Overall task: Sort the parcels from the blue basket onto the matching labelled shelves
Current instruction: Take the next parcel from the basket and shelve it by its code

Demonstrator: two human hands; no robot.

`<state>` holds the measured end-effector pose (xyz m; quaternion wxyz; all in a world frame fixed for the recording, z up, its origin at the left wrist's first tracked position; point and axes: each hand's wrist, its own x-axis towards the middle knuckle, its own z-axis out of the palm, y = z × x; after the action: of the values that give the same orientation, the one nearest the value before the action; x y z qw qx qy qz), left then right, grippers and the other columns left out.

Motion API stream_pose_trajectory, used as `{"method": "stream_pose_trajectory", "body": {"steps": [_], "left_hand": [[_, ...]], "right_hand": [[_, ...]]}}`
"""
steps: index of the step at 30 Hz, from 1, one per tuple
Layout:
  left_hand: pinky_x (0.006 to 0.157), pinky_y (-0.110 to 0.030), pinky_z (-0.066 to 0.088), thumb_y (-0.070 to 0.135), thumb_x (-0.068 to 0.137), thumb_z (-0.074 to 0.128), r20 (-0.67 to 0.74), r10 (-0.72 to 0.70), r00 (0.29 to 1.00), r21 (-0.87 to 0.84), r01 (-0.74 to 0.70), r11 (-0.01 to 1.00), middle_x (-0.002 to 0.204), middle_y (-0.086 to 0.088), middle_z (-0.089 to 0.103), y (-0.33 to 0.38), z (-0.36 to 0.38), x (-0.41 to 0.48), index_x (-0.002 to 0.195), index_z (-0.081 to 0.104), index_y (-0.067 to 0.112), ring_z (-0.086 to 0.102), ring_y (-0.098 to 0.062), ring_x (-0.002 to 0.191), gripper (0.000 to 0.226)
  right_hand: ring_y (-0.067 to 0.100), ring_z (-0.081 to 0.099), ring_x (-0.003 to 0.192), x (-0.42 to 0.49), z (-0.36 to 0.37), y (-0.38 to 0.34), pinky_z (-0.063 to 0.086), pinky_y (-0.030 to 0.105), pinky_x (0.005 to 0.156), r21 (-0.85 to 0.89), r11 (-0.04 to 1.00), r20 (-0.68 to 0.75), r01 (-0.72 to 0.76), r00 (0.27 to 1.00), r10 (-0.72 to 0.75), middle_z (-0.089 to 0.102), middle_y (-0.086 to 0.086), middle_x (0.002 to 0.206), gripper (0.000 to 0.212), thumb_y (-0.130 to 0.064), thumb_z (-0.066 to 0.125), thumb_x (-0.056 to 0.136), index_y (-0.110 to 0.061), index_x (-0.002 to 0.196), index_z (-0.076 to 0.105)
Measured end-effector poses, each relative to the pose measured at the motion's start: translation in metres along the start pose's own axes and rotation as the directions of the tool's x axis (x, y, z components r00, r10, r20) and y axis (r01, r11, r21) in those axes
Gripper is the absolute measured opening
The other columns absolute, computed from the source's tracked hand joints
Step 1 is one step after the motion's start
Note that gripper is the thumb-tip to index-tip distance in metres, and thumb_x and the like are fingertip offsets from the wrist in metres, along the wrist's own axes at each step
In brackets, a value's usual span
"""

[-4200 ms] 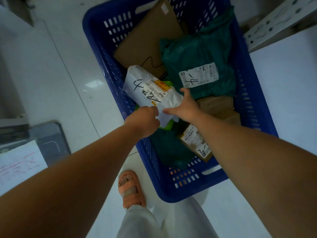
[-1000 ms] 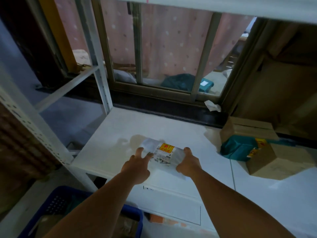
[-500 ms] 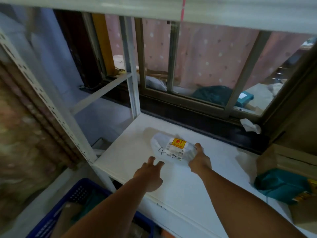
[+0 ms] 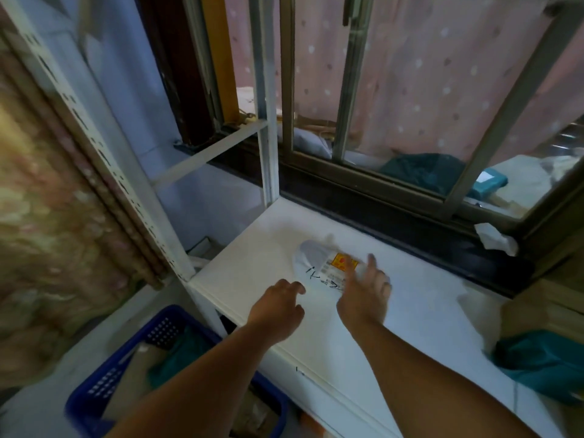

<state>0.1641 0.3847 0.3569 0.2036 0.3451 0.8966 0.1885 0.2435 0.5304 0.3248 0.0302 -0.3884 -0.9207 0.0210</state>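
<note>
Loosely spread, right hand (image 4: 363, 297) touching white parcel (image 4: 311, 259)

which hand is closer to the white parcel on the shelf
Right. The right hand lies over the right end of the white parcel, fingers spread. The left hand hovers just short of its near left edge, not touching.

Parcel label (image 4: 331, 269) — half hidden (right hand (image 4: 363, 295)).

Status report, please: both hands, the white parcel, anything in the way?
Left hand open, holds nothing. Right hand open, over right end of white parcel. It lies on white shelf, label up. Teal parcel far right, apart.
</note>
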Motion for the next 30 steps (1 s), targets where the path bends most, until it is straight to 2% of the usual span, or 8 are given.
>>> {"method": "stream_pose_trajectory", "body": {"steps": [2,4,8,13,18,21,24,30], "left_hand": [[0.098,-0.036,0.045,0.023,0.092,0.047,0.017,-0.040,0.999,0.040,0.039,0.998,0.136,-0.001,0.044,-0.001,0.001,0.000,0.135,0.044,0.026,0.048,-0.022,0.121,0.042],[0.099,-0.037,0.043,0.025,0.093,0.047,0.071,-0.096,0.993,0.099,0.089,0.991,0.138,-0.005,0.040,-0.006,0.003,0.000,0.140,0.037,0.026,0.043,-0.025,0.124,0.048],[0.099,-0.041,0.041,0.028,0.093,0.047,0.170,-0.216,0.961,0.184,0.185,0.965,0.139,-0.010,0.035,-0.028,0.002,-0.008,0.144,0.027,0.027,0.039,-0.030,0.126,0.054],[0.096,-0.043,0.043,0.026,0.094,0.042,0.238,-0.359,0.902,0.321,0.276,0.906,0.135,-0.009,0.045,-0.079,-0.006,-0.037,0.136,0.040,0.020,0.045,-0.030,0.123,0.042],[0.091,-0.037,0.048,0.025,0.096,0.042,0.232,-0.509,0.829,0.322,0.428,0.845,0.122,-0.007,0.058,-0.148,-0.014,-0.069,0.127,0.051,0.013,0.057,-0.025,0.108,0.034],[0.084,-0.036,0.051,0.023,0.095,0.042,0.105,-0.530,0.842,0.214,0.501,0.839,0.104,-0.005,0.061,-0.197,-0.013,-0.091,0.114,0.058,0.014,0.060,-0.024,0.095,0.026],[0.079,-0.037,0.050,0.020,0.094,0.043,-0.020,-0.513,0.858,0.149,0.510,0.847,0.105,-0.009,0.063,-0.253,-0.013,-0.110,0.108,0.062,0.011,0.062,-0.029,0.098,0.025],[0.062,-0.033,0.044,0.017,0.097,0.038,0.014,-0.589,0.808,-0.239,0.575,0.783,0.084,-0.012,0.061,-0.388,-0.001,-0.156,0.084,0.059,0.010,0.055,-0.025,0.072,0.025]], "right_hand": [[0.034,0.047,0.120,0.001,-0.005,-0.013,0.041,0.043,0.092,-0.067,0.915,-0.040,0.398,0.915,-0.401,0.046,0.012,0.140,0.068,-0.017,0.071,0.073,-0.028,0.136,0.047],[0.031,0.051,0.117,0.000,-0.011,-0.031,0.041,0.039,0.091,0.060,0.822,0.174,0.567,0.804,-0.568,0.056,0.009,0.129,0.051,-0.013,0.056,0.083,-0.023,0.133,0.049],[0.027,0.056,0.114,-0.006,-0.009,-0.067,0.045,0.031,0.086,0.307,0.885,0.531,0.350,0.709,-0.465,0.055,0.010,0.131,0.041,-0.018,0.049,0.092,-0.019,0.133,0.050],[0.028,0.052,0.120,-0.026,-0.003,-0.111,0.046,0.032,0.098,0.232,0.853,0.723,0.467,0.504,-0.473,0.051,0.013,0.136,0.041,-0.021,0.050,0.096,-0.008,0.135,0.049],[0.027,0.047,0.124,-0.042,0.001,-0.157,0.042,0.030,0.100,0.238,0.849,0.747,0.472,0.469,-0.471,0.045,0.013,0.142,0.045,-0.020,0.048,0.097,-0.006,0.140,0.043],[0.028,0.046,0.125,-0.062,0.012,-0.193,0.040,0.029,0.101,0.248,0.842,0.746,0.479,0.459,-0.482,0.044,0.014,0.142,0.044,-0.018,0.046,0.099,-0.005,0.141,0.042],[0.029,0.048,0.122,-0.089,0.044,-0.234,0.041,0.031,0.100,0.236,0.842,0.764,0.484,0.443,-0.469,0.049,0.015,0.138,0.039,-0.017,0.048,0.096,-0.004,0.134,0.050],[0.029,0.049,0.120,-0.152,0.126,-0.327,0.041,0.029,0.091,0.221,0.892,0.788,0.393,0.468,-0.401,0.047,0.013,0.139,0.046,-0.021,0.053,0.093,-0.013,0.137,0.045]]}}
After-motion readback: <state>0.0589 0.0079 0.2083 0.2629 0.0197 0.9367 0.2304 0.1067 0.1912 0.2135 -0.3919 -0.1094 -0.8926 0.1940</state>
